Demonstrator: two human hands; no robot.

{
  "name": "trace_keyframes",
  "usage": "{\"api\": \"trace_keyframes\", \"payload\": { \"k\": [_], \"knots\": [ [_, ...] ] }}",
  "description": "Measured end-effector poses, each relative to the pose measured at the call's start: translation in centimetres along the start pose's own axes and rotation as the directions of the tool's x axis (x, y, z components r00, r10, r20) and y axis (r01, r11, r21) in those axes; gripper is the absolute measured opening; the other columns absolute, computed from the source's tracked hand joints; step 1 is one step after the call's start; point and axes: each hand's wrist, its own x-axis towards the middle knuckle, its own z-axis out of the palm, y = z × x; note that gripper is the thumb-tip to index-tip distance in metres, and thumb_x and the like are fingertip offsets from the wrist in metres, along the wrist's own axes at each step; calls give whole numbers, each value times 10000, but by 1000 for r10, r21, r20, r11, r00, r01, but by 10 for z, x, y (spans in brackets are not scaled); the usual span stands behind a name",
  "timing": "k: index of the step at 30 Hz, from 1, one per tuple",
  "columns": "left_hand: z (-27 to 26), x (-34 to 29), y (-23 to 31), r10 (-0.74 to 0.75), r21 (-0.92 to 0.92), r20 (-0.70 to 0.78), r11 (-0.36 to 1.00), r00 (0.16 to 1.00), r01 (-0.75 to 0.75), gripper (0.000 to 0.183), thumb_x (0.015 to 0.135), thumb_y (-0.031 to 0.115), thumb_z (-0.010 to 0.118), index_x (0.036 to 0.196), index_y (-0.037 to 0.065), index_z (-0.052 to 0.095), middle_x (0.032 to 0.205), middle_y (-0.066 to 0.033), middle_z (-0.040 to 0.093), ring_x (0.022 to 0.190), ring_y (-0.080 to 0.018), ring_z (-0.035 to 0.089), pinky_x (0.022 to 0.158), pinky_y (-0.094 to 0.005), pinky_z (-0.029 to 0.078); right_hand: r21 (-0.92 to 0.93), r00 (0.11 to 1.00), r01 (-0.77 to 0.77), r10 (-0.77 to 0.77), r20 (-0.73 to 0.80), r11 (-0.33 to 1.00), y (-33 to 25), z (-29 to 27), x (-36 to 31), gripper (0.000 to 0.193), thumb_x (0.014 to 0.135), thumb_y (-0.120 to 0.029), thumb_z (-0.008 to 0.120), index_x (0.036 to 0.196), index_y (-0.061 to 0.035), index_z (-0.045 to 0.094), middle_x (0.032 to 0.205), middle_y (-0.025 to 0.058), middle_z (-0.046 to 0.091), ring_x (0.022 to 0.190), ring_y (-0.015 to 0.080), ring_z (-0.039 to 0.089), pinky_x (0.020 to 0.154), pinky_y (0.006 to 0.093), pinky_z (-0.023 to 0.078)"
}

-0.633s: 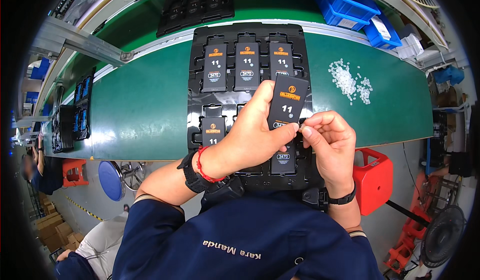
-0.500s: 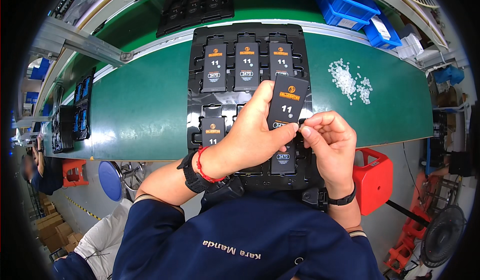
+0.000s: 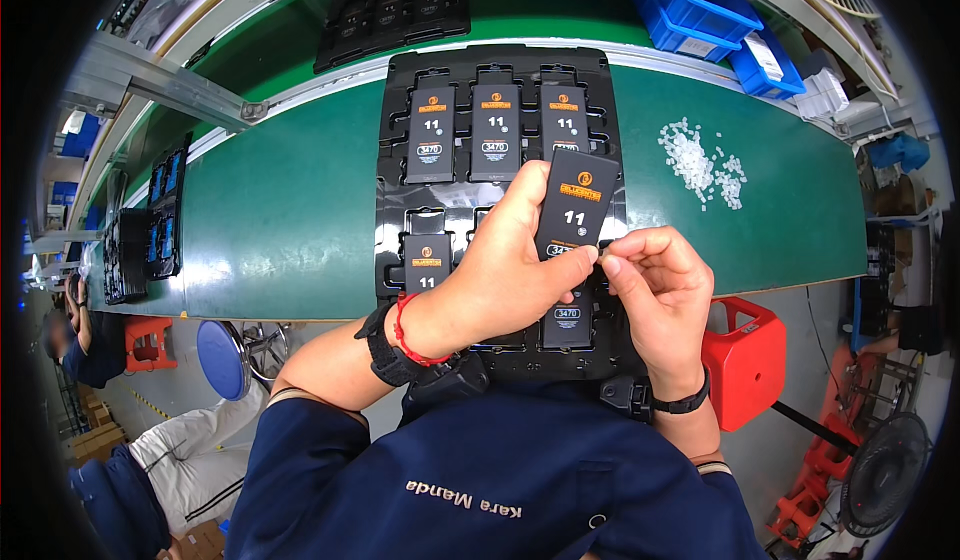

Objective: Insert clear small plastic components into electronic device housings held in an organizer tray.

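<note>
Where the green belt (image 3: 280, 220) runs, blue bins (image 3: 690, 10) stand behind.

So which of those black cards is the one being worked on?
Find the green conveyor belt and the black tray lying across it. Just over the tray's near half, the left hand holds one flat black card. Unlike its neighbours, it is lifted, tilted, and pinched at its lower edge by the right hand.

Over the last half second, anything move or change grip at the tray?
Nothing visibly changed. The left hand still holds the flat black battery upright over the black tray, and the right hand still pinches at its lower edge. The batteries in the tray and the white pellets on the green belt lie as before.
</note>
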Motion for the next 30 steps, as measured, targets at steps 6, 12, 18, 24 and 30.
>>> {"api": "trace_keyframes", "payload": {
  "k": [6, 12, 18, 24, 30],
  "knots": [
    [1, 0, -1, 41, 22, -4, 999, 999, -41, 475, 818, -72, 571, 1231, 13, 350, 1032, -47, 542, 845, -62, 574, 560, -177, 533, -10, 1000, -17, 17, -16, 1000, -2, 1, -1, 102, 834, 90, 592, 915, 32, 570, 885, 46, 613, 787, 68, 581, 707, 197, 481],
    [0, -2, -8, 190, 186, 17, 964, 982, -190, 471, 808, -91, 554, 1230, -6, 363, 1087, -63, 520, 938, -90, 549, 741, -233, 497, -298, 987, 124, -149, -64, 946, 0, 5, -2, 81, 796, 73, 632, 851, 21, 602, 783, 49, 622, 684, 72, 570, 631, 212, 471],
    [-2, -4, -7, 205, 309, 100, 924, 974, -227, 504, 797, -105, 550, 1258, -31, 361, 1122, -75, 508, 1037, -126, 515, 901, -282, 433, -493, 979, 193, -196, 46, 848, -5, -2, 2, 84, 769, 66, 647, 820, 6, 616, 719, 54, 626, 627, 91, 573, 588, 231, 465],
    [-2, -1, -8, 165, 294, 126, 936, 978, -196, 511, 833, -90, 527, 1295, 0, 328, 1114, -55, 511, 981, -107, 537, 773, -246, 506, -296, 997, 72, -69, 20, 952, -2, -4, 2, 59, 809, 55, 625, 848, 13, 614, 783, 40, 641, 686, 80, 586, 621, 215, 475],
    [-1, -1, -2, -16, 21, 64, 1000, 998, 14, 513, 857, -62, 514, 1315, 37, 305, 1088, -42, 526, 928, -80, 558, 626, -204, 555, -25, 996, -92, 92, 3, 995, -1, -8, 4, 89, 837, 45, 617, 922, 24, 603, 821, 43, 638, 714, 55, 578, 609, 181, 457]
  ]
}}
